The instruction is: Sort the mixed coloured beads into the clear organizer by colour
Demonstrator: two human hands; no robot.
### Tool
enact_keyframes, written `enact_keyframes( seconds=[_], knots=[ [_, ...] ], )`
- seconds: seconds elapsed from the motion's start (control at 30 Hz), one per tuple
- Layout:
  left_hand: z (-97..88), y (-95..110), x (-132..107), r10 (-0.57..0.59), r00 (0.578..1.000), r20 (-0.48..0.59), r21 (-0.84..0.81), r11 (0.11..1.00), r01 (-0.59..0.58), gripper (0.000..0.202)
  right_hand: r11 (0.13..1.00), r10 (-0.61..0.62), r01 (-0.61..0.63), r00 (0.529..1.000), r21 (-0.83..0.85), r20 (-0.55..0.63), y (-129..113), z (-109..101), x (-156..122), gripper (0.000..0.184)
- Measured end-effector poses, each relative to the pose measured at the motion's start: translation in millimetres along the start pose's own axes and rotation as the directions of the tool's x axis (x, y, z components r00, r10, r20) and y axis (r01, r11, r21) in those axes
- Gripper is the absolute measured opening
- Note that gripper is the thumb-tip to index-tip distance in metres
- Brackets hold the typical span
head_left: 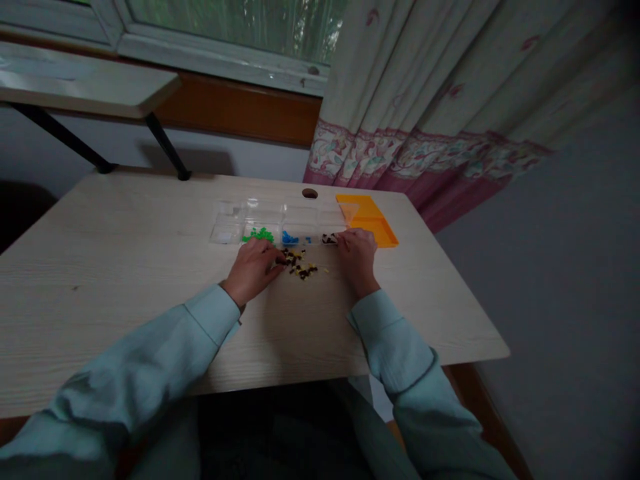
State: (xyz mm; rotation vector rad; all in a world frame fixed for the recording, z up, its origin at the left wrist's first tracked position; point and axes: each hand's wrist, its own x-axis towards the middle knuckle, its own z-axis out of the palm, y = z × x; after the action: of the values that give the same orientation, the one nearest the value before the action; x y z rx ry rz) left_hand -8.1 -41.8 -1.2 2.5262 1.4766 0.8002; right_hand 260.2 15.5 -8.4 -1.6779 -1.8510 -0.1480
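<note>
A loose pile of small dark brown and yellow pieces (303, 270) lies on the table in front of the clear plastic compartment box (265, 212). My left hand (253, 268) is at the pile's left side, thumb and fingers closed around what looks like a small dark piece. My right hand (358, 257) reaches to the box's front right compartment, its fingers pinched beside the dark pieces (329, 239) there. What it holds, if anything, is hidden. Other front compartments hold green pieces (259, 234) and blue pieces (289, 238).
An orange plastic tray or lid (373, 223) lies right of the box, partly under its edge. Behind the box is a round cable hole (310, 193) in the wooden table (150, 267). A raised shelf (90, 80) stands back left; a curtain (400, 120) hangs behind.
</note>
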Motion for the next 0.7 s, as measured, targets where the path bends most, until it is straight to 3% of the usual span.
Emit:
enact_keyframes(
  seconds=[0.7],
  knots=[
    [2.6, -1.7, -0.1, 0.039, 0.999, 0.002, 0.004, 0.999, -0.039, 0.018, 0.995, -0.067, 0.07, 0.997, 0.065, -0.034, -3.3, -1.0, -0.7, 0.028]
  ],
)
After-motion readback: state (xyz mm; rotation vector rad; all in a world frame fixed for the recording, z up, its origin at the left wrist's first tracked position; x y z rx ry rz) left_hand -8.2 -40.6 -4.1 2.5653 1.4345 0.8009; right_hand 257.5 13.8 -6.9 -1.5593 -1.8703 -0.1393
